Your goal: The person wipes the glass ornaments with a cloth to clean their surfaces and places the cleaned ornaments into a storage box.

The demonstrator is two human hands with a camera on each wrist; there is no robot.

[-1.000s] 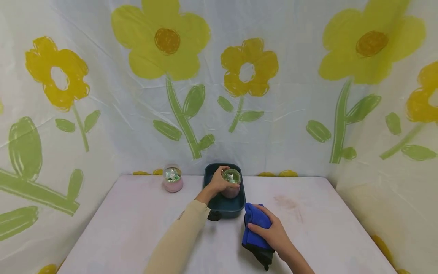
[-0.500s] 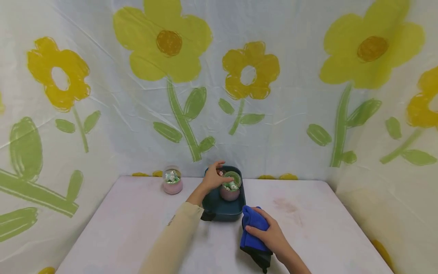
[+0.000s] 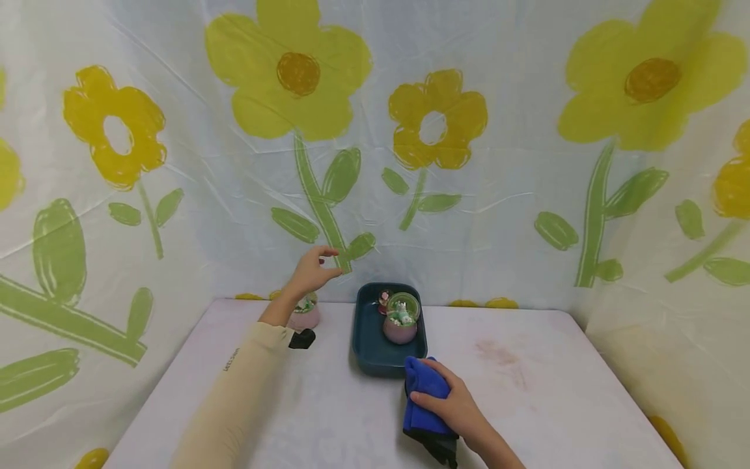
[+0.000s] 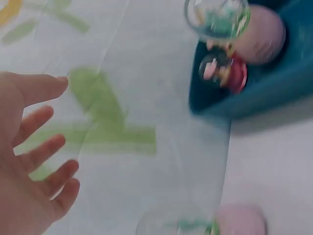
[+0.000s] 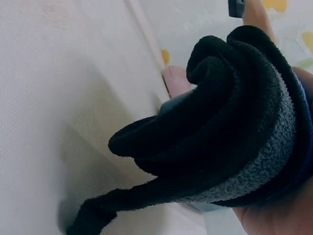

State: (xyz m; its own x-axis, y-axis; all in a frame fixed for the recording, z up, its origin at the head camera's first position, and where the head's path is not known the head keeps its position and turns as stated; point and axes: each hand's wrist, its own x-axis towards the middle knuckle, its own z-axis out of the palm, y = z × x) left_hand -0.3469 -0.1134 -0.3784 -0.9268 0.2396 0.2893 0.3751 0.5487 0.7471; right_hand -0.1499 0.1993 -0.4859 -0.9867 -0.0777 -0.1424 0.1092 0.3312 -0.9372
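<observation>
My left hand (image 3: pixel 307 273) is raised at the back left with nothing in it, fingers spread loosely and apart from the thumb. Just below and behind it, partly covered, a pink-based snow globe (image 3: pixel 305 318) stands on the table. A dark teal tray (image 3: pixel 370 348) holds another pink-based snow globe (image 3: pixel 401 331), and a small red-based globe (image 4: pixel 238 76) sits behind that one. My right hand (image 3: pixel 459 405) grips a folded blue cloth (image 3: pixel 423 398) just in front of the tray. In the right wrist view the cloth's dark grey and black folds hide most of the fingers.
The pale table (image 3: pixel 527 404) meets a flower-printed curtain (image 3: pixel 498 247) at the back and both sides. A faint reddish stain (image 3: pixel 497 354) marks its right part. A black strap piece (image 3: pixel 303 339) is at the left wrist.
My left hand has let go of the snow globe in the tray, risen and moved left, over the other globe. My right hand still grips the cloth, slightly shifted left.
</observation>
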